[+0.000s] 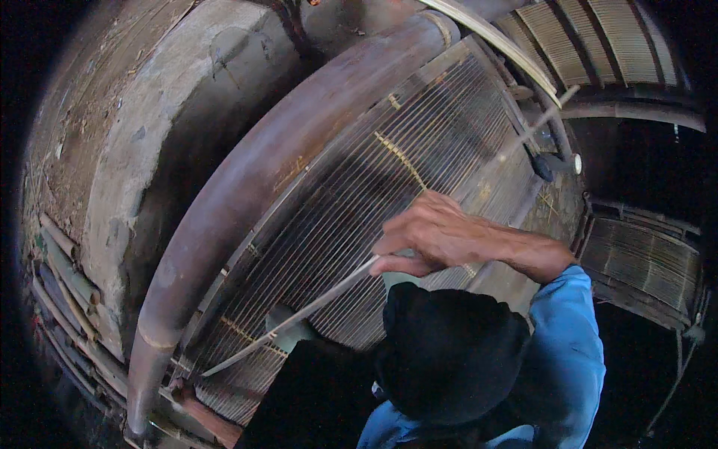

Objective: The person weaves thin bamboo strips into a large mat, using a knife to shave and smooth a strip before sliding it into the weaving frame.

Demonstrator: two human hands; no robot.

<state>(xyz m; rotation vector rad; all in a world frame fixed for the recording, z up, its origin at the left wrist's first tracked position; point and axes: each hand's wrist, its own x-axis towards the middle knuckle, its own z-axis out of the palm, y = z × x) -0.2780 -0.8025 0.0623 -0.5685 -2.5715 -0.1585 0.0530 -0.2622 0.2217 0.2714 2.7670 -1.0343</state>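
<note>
A pale, thin flat strip (pixel 299 318), looking like bamboo or wood, slants across a rack of narrow parallel slats (pixel 351 202). My right hand (pixel 426 236), at the end of a blue sleeve, closes its thumb and fingers on the strip's upper right part, above the middle of the rack. At lower left, my left hand (pixel 182 391) lies near the strip's lower end, beside the rack's near edge. It is dark and small there, so its fingers and any hold on the strip cannot be made out. Yellowish woven binding (pixel 402 159) crosses the slats just beyond my right hand.
A thick brown bamboo pole (pixel 247 168) runs along the rack's left side. Beyond it stands a rough concrete block (pixel 161 112). Bamboo lengths (pixel 71 299) lie at far left. A black cap (pixel 452 355) hides part of the rack. Another slatted frame (pixel 636 262) stands at right.
</note>
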